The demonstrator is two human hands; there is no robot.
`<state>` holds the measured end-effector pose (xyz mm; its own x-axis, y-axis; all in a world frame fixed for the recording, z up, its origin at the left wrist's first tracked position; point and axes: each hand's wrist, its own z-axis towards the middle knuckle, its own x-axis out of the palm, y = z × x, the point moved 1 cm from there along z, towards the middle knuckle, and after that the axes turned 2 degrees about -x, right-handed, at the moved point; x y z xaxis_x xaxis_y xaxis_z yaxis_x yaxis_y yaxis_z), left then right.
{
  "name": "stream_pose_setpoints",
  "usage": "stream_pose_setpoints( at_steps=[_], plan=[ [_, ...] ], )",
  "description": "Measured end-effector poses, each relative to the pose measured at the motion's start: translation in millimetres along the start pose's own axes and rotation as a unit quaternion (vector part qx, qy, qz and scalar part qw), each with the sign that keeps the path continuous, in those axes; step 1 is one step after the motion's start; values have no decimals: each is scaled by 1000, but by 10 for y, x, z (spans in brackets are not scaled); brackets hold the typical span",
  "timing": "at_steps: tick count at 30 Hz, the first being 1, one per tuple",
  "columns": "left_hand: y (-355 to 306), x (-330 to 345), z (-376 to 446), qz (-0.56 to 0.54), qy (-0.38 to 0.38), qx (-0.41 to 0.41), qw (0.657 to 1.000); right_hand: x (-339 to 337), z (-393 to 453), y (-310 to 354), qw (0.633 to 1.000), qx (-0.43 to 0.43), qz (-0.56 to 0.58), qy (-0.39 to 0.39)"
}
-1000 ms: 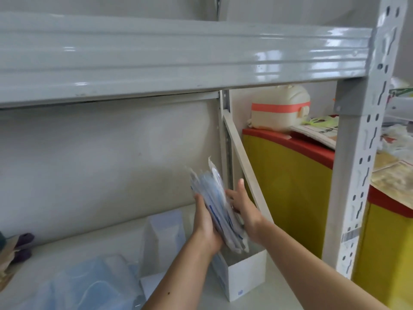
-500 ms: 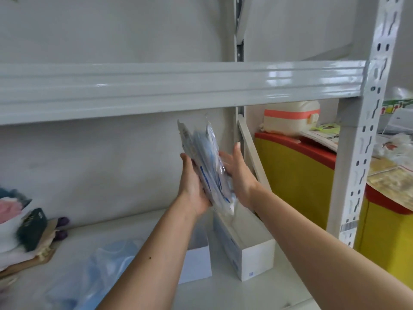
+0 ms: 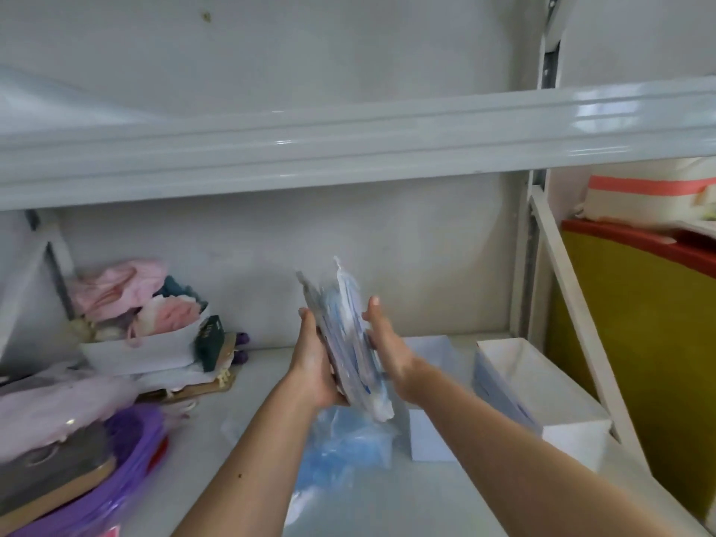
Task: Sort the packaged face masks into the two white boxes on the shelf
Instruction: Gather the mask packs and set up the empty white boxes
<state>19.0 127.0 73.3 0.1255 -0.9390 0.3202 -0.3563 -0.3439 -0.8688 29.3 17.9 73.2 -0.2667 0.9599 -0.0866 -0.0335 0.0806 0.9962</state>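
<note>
Plastic-wrapped mask stack (image 3: 348,343) pressed upright between left hand (image 3: 315,366) and right hand (image 3: 387,343), fingers mostly straight; next likely lowering into right white box (image 3: 573,432).

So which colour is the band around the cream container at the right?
Orange-pink band, head view.

Mask packets (image 3: 348,343) stand between both hands above the shelf (image 3: 387,498); two boxes (image 3: 542,397) lie right.

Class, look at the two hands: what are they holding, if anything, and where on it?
A stack of packaged face masks, upright, sandwiched by its flat faces between the left hand and right hand.
</note>
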Motion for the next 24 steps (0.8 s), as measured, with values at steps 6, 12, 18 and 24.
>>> stream_pose_setpoints(
  at_steps=[6, 12, 18, 24],
  plan=[
    [440, -316, 282, -5, -34, -75, 997, 239, 190, -495, 992, 68, -103, -15],
    [638, -256, 431, -8, -64, -111, 992, 275, 174, -739, 956, 128, -265, -1],
    [582, -223, 601, -16, -127, -29, 991, 218, 220, -980, 927, 203, -314, -35],
    [361, -346, 646, 85, -337, 78, 934, 74, 88, -531, 962, 83, -242, -97]
  ],
)
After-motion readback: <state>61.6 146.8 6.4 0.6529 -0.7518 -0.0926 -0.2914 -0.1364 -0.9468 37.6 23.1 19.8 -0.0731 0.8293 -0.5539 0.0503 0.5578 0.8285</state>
